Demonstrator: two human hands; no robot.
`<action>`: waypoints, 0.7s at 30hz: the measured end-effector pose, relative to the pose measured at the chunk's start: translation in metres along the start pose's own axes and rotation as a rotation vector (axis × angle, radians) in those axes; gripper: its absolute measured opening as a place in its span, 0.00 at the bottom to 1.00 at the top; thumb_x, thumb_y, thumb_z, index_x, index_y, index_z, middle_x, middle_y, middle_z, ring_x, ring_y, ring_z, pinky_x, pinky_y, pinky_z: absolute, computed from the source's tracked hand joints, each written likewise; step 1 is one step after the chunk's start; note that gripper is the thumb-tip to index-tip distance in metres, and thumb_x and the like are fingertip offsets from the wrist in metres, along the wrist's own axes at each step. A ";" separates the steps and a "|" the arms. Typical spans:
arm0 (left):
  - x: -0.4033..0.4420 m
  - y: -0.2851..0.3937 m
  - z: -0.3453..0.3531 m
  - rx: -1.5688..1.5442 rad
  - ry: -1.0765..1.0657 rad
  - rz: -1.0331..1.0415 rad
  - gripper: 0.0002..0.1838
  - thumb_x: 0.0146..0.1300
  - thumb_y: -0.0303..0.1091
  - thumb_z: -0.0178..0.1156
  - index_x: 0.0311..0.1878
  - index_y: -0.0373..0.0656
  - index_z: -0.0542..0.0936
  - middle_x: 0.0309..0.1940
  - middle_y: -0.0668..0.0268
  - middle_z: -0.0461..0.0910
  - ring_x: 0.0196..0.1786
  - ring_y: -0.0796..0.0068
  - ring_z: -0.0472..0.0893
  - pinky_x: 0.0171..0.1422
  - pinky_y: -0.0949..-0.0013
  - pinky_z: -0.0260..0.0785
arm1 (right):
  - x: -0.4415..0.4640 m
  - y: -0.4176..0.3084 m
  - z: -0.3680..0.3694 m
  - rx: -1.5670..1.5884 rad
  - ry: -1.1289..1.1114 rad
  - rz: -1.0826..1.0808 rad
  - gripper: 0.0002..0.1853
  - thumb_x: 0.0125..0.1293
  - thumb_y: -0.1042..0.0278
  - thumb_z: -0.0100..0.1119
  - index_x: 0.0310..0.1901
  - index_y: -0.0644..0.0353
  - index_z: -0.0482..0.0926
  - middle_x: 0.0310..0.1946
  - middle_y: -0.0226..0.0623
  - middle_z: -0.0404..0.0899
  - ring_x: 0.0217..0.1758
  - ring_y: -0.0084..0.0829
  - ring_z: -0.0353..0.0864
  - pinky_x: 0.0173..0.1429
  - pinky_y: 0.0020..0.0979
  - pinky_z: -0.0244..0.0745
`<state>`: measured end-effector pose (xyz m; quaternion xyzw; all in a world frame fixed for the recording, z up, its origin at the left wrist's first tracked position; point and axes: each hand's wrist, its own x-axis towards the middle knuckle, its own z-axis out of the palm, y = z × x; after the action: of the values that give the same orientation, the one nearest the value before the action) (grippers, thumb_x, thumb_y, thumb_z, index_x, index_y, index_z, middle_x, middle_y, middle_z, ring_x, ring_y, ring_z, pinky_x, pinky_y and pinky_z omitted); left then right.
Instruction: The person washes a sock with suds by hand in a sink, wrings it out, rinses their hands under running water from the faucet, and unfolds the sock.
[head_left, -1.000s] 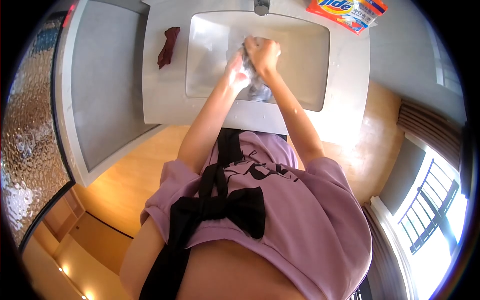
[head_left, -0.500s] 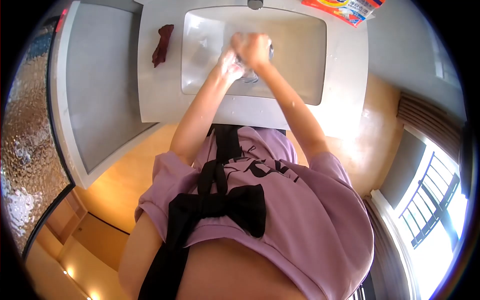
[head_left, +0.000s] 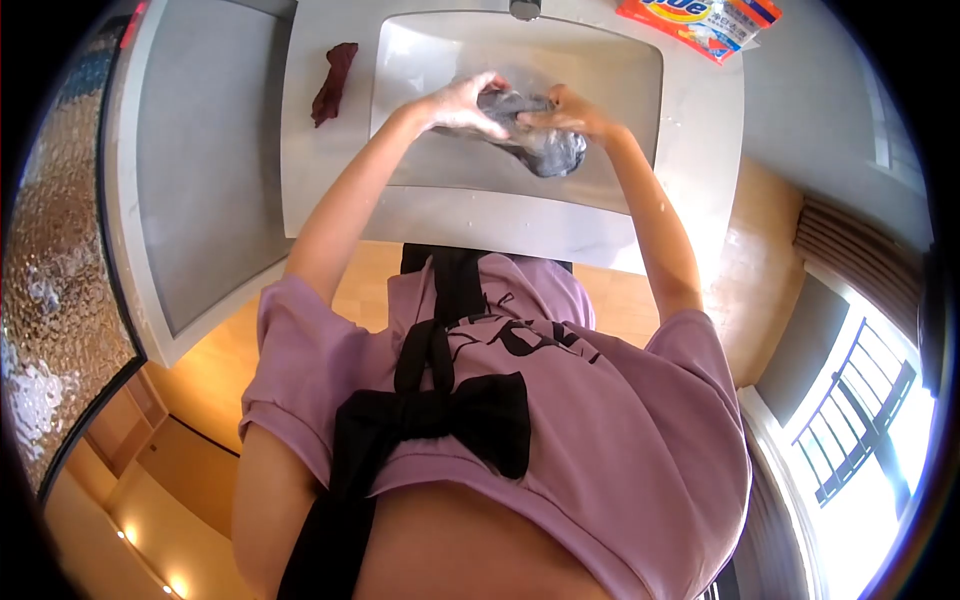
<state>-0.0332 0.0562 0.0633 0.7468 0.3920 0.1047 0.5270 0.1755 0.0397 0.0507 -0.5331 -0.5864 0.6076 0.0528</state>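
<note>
A wet grey cloth point(head_left: 548, 150) with suds on it is stretched between my two hands over the white sink point(head_left: 620, 110). My left hand point(head_left: 465, 105) grips its left end, thumb and fingers curved around it. On the other side, my right hand point(head_left: 568, 112) pinches the cloth near its upper right part. The cloth's lower right end bulges below my right fingers. Foam shows on my left hand.
A dark red cloth point(head_left: 335, 84) lies on the counter point(head_left: 310, 180) left of the sink. The faucet point(head_left: 525, 9) is at the sink's back edge. An orange detergent packet point(head_left: 712, 25) rests at the back right. A window is at the far right.
My hands were pressed together around the bunched cloth. They have moved apart, left hand leftward and right hand rightward, and the grey cloth is now spread out between them.
</note>
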 end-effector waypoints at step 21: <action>-0.016 -0.051 0.043 -1.665 0.273 -0.103 0.19 0.65 0.45 0.41 0.49 0.40 0.66 0.39 0.66 0.72 0.37 0.76 0.74 0.42 0.74 0.69 | 0.023 -0.010 0.009 0.781 0.655 -0.104 0.30 0.53 0.40 0.53 0.34 0.69 0.74 0.24 0.36 0.74 0.23 0.24 0.72 0.23 0.24 0.68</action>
<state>-0.0435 0.0217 0.0050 0.0770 0.2807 0.4244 0.8574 0.1532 0.0527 0.0428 -0.6061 -0.2943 0.5790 0.4591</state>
